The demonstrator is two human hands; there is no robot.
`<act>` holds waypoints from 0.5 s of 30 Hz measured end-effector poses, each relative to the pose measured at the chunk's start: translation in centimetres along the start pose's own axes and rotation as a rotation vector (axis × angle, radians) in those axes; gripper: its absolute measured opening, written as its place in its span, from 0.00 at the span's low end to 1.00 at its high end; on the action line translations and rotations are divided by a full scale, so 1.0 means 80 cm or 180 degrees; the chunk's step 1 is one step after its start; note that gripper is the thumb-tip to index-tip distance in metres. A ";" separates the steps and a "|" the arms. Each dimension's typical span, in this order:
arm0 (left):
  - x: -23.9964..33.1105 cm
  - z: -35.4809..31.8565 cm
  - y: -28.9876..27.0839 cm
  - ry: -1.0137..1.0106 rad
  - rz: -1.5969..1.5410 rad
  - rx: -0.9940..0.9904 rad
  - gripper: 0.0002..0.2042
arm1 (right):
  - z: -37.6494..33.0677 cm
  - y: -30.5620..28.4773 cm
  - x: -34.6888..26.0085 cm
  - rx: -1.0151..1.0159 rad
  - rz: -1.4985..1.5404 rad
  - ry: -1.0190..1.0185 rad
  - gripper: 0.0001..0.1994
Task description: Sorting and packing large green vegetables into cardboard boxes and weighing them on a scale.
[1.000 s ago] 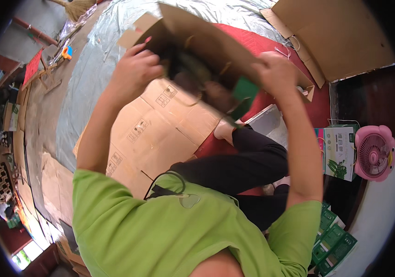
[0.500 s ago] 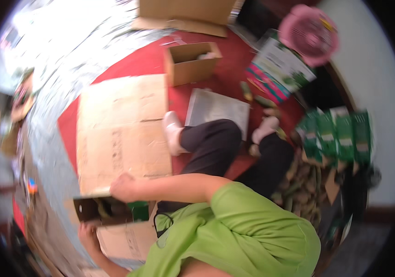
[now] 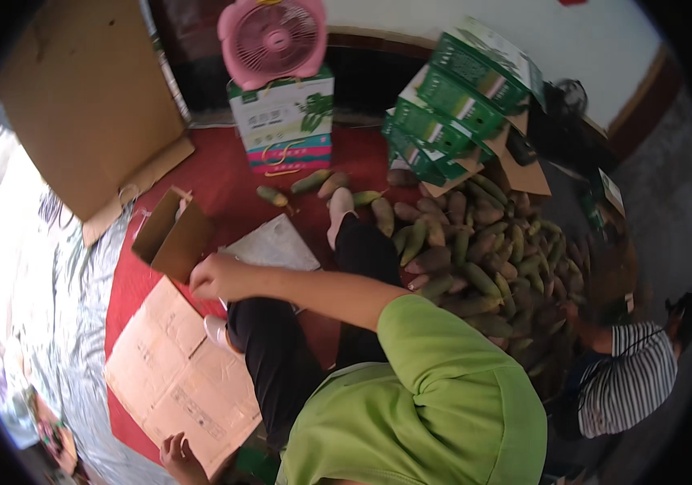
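Note:
My right hand [image 3: 218, 277] reaches across my body to the left. It hangs beside a small brown cardboard box [image 3: 185, 243] and a flat silver-grey plate-like object [image 3: 275, 243], its fingers loosely bent with nothing visible in them. At the lower left my left hand [image 3: 182, 459] is held with its fingers partly curled and apart, by the edge of a flattened cardboard sheet [image 3: 188, 368]. That hand appears to hold nothing. Part of a green box [image 3: 255, 464] shows below, mostly hidden by my green shirt.
To the right lies a heap of long green and brown radish-like roots [image 3: 483, 250], with stacked green cartons [image 3: 451, 105] behind. A pink fan [image 3: 275, 40] stands on a carton [image 3: 285, 117]. Tall cardboard [image 3: 91, 105] rises at far left. Another person in striped clothing [image 3: 629, 380] is at right.
The view has swung to the right. My right hand has left the open carton in front of me and moved toward the small box; my left hand has come away from that carton too.

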State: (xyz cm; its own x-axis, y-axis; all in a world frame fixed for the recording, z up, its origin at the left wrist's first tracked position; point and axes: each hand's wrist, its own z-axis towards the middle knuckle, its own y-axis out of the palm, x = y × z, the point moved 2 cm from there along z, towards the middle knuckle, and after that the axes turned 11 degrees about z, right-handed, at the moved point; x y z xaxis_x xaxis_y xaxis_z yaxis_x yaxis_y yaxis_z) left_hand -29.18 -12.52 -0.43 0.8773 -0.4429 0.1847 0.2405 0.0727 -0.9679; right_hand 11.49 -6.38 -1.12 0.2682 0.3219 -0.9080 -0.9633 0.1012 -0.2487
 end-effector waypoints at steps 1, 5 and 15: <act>0.026 0.017 0.004 0.0167 -0.0027 -0.0028 0.08 | -0.014 -0.051 -0.001 0.0233 -0.0157 0.0101 0.10; 0.123 0.087 0.025 0.0893 -0.0386 0.0033 0.08 | -0.127 -0.245 0.021 0.1416 -0.0421 0.0517 0.08; 0.373 0.147 0.055 0.2176 -0.1890 -0.0494 0.07 | -0.405 -0.515 0.000 0.4471 0.0680 0.1043 0.11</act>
State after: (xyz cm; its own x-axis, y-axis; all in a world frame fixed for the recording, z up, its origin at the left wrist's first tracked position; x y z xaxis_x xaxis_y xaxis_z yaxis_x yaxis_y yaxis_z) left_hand 2.97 -14.90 2.84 0.1793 -0.8049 0.5657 0.4715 -0.4344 -0.7675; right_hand 50.82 -41.07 -1.77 -0.0754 0.2431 -0.9671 -0.1275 0.9595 0.2511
